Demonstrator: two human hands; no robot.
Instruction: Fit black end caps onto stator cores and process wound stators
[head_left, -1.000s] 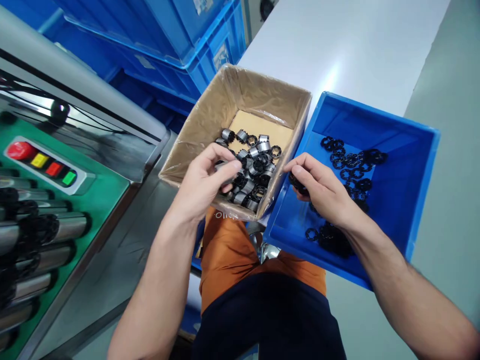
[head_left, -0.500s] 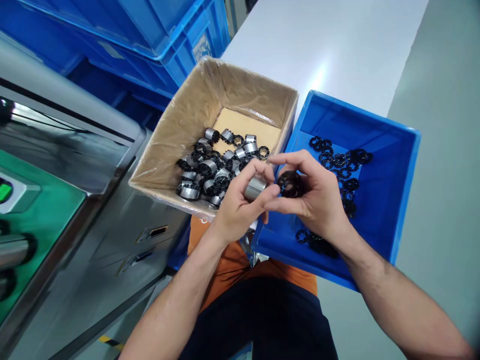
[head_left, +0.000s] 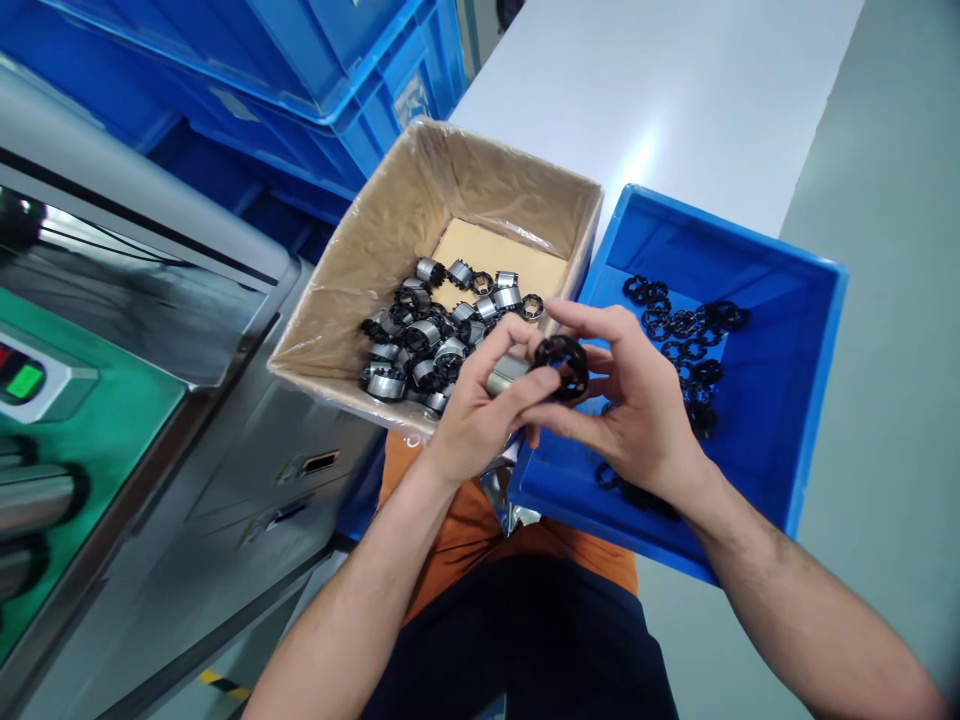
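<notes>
Between the fingers and thumb of my left hand (head_left: 480, 405) is a silver metal cylinder (head_left: 505, 374). A black toothed plastic ring (head_left: 564, 366) sits at the cylinder's right end, tilted so its opening shows. My right hand (head_left: 626, 395) is curled around that ring, thumb below and fingers above and behind it. Whether the ring is seated on the cylinder cannot be told. Both hands are above the gap between a lined cardboard box (head_left: 337, 270) and a blue plastic bin (head_left: 814, 400).
Silver cylinders with black end rings (head_left: 427, 335) lie heaped in the box. Several loose black rings (head_left: 682, 323) are in the bin. A white table (head_left: 660, 80) lies behind, blue crates (head_left: 330, 90) back left, and a green-topped metal machine (head_left: 142, 400) at left.
The black ring has moved left against the cylinder's end and turned so its opening shows. My right hand's fingers have shifted around it. The view has shifted slightly.
</notes>
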